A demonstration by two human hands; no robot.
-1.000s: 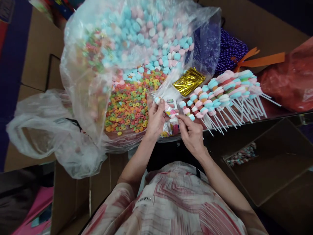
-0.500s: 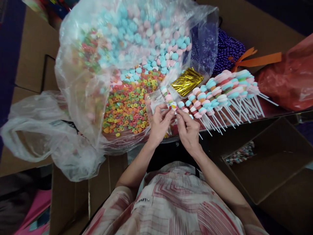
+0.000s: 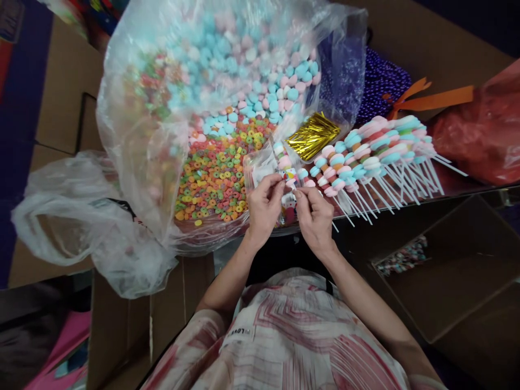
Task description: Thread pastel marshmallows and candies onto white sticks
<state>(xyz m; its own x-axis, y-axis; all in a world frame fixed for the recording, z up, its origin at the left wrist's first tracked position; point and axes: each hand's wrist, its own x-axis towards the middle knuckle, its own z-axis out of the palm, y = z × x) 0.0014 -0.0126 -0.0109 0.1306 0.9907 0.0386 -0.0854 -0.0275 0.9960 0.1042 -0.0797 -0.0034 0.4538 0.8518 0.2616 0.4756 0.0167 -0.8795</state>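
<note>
A marshmallow-and-gummy candy skewer point(image 3: 283, 157) lies in a clear printed wrapper between my hands, its top pointing away from me. My left hand point(image 3: 265, 208) is closed, thumb and forefinger pinching the wrapper's near end. My right hand point(image 3: 317, 216) is also closed, fingertips pinched at the wrapper's right side; what exactly they grip is too small to make out. Just beyond my hands sits a clear tray of gold twist ties point(image 3: 312, 136). To the right, several finished-looking candy skewers point(image 3: 376, 149) lie in a row, white sticks toward me.
A large open plastic bag point(image 3: 117, 108) holds gummy rings point(image 3: 221, 181) and pink and blue marshmallows point(image 3: 255, 89). Purple beads point(image 3: 384, 78) and a red plastic bag point(image 3: 483, 124) lie at the back right. A cardboard box point(image 3: 463, 271) stands below the table edge at right.
My fingertips have come slightly apart, the right hand shifting a little down from the wrapper's neck. The whole view has moved slightly; the skewers and candy lie as before.
</note>
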